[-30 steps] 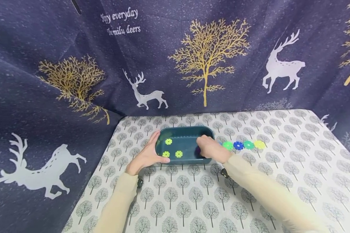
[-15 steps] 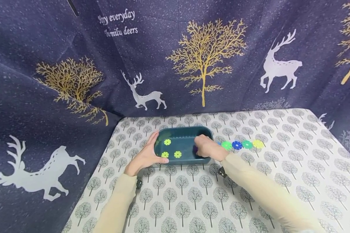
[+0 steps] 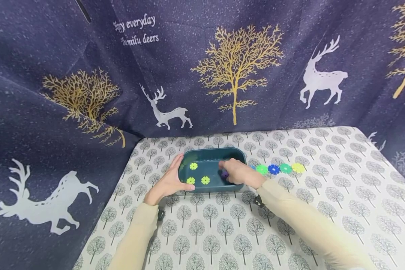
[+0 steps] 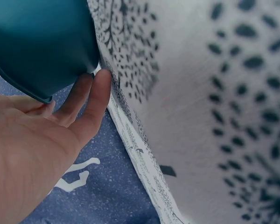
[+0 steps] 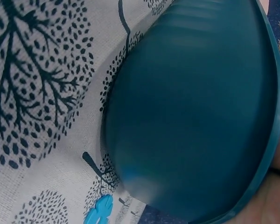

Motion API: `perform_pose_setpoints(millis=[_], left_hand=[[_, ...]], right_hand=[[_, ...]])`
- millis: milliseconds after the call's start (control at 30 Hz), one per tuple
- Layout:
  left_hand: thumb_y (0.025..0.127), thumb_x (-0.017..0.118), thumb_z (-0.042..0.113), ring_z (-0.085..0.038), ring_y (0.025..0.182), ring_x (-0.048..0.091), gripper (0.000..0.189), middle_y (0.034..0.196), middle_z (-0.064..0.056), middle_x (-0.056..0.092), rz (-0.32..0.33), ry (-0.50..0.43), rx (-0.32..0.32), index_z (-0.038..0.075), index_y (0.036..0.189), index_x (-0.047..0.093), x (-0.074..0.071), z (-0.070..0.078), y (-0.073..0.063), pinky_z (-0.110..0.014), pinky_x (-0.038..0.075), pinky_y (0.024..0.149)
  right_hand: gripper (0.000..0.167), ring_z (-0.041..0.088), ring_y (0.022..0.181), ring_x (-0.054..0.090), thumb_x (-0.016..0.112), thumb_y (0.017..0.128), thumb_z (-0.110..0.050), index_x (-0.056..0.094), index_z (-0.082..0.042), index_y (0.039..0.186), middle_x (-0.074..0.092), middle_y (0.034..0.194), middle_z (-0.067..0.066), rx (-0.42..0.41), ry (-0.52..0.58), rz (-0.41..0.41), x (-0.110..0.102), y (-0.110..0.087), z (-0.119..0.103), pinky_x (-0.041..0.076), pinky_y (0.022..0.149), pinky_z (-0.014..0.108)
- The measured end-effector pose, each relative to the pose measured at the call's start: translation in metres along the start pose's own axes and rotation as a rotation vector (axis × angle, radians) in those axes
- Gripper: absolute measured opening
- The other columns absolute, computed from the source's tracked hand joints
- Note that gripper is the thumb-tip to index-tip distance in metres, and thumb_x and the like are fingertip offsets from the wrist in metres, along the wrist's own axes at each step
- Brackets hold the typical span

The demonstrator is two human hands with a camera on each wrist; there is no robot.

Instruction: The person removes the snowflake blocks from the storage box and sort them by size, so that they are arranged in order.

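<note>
A dark teal tray [image 3: 212,188] stands on the table in the head view, with three small yellow flower-shaped discs [image 3: 205,180] in its left half. My left hand [image 3: 168,182] holds the tray's left end, thumb along the front rim and fingers round the outer wall. In the left wrist view those fingers [image 4: 100,93] reach toward the base. My right hand [image 3: 240,172] dips into the tray's right end and pinches a purple flower-shaped disc [image 3: 224,173], partly hidden by the hand. In the right wrist view, the tray's outer wall [image 5: 191,112] hides most of that hand.
Right of the tray, several flower-shaped discs lie in a row: a light blue disc [image 5: 99,212], a bright green one [image 3: 261,170], a dark blue one [image 3: 273,169], a teal-green one [image 3: 285,168] and a yellow one [image 3: 298,167]. A deer-print curtain [image 3: 175,56] hangs behind the table.
My right hand has shifted slightly left inside the tray and its forefinger has stretched out, leaving more of the purple disc showing. The left hand keeps its hold on the tray.
</note>
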State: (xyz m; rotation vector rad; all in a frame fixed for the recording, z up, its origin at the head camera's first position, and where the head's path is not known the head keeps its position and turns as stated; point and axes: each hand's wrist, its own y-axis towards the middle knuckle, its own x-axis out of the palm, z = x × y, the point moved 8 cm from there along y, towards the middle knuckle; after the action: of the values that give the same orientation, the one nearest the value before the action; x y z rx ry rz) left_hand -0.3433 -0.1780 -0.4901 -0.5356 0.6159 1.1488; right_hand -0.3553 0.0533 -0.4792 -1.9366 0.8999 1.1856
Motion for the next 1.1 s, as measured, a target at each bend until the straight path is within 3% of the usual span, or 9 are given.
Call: perform_pose_setpoints(millis=[167, 333, 500, 633, 933, 1100], left_hand=[[0.074, 0.100, 0.039, -0.045, 0.171, 0.014, 0.143, 0.187, -0.010, 0.001, 0.001, 0.000, -0.006, 0.016, 0.178, 0.004, 0.000, 0.000, 0.000, -0.072, 0.022, 0.134], [0.075, 0.100, 0.039, -0.046, 0.170, 0.015, 0.143, 0.187, -0.008, 0.000, -0.002, -0.002, -0.006, 0.017, 0.178, 0.003, 0.001, -0.001, 0.000, -0.073, 0.022, 0.133], [0.075, 0.100, 0.040, -0.046, 0.171, 0.014, 0.143, 0.187, -0.008, 0.000, 0.000, 0.006, -0.005, 0.018, 0.178, 0.004, 0.001, -0.002, 0.000, -0.073, 0.022, 0.133], [0.075, 0.100, 0.041, -0.046, 0.171, 0.014, 0.143, 0.187, -0.008, 0.000, 0.000, 0.010, -0.006, 0.017, 0.178, 0.004, 0.001, -0.002, 0.000, -0.073, 0.022, 0.133], [0.075, 0.100, 0.039, -0.046, 0.171, 0.014, 0.143, 0.187, -0.010, 0.000, -0.007, -0.010, 0.002, 0.014, 0.177, 0.003, 0.001, 0.000, -0.001, -0.073, 0.022, 0.133], [0.075, 0.100, 0.041, -0.045, 0.171, 0.013, 0.144, 0.187, -0.010, 0.000, -0.006, -0.010, 0.001, 0.013, 0.177, 0.004, 0.000, -0.001, -0.001, -0.072, 0.022, 0.134]], right_hand=[[0.043, 0.031, 0.106, 0.077, 0.080, 0.092, 0.001, 0.074, -0.010, 0.133, 0.078, 0.124, 0.018, -0.031, -0.006, -0.001, 0.000, -0.001, -0.002, 0.067, 0.096, 0.046], [0.042, 0.028, 0.104, 0.076, 0.080, 0.088, 0.006, 0.079, -0.008, 0.128, 0.078, 0.129, 0.017, -0.048, 0.007, 0.014, -0.003, -0.002, -0.002, 0.067, 0.096, 0.044], [0.035, 0.024, 0.095, 0.076, 0.083, 0.088, 0.001, 0.081, -0.007, 0.122, 0.082, 0.113, 0.013, -0.081, 0.006, 0.041, -0.005, -0.001, -0.003, 0.068, 0.091, 0.041], [0.029, 0.023, 0.085, 0.077, 0.085, 0.087, -0.001, 0.082, -0.006, 0.116, 0.083, 0.098, 0.011, -0.109, 0.046, 0.079, -0.009, -0.004, -0.005, 0.069, 0.083, 0.036], [0.033, 0.010, 0.078, 0.071, 0.088, 0.087, -0.006, 0.081, -0.002, 0.119, 0.081, 0.091, 0.006, -0.175, 0.179, 0.189, -0.018, -0.012, -0.002, 0.063, 0.074, 0.025], [0.038, 0.006, 0.077, 0.069, 0.089, 0.086, -0.008, 0.080, -0.001, 0.122, 0.080, 0.090, 0.003, -0.172, 0.274, 0.227, -0.024, -0.021, 0.003, 0.062, 0.076, 0.026]])
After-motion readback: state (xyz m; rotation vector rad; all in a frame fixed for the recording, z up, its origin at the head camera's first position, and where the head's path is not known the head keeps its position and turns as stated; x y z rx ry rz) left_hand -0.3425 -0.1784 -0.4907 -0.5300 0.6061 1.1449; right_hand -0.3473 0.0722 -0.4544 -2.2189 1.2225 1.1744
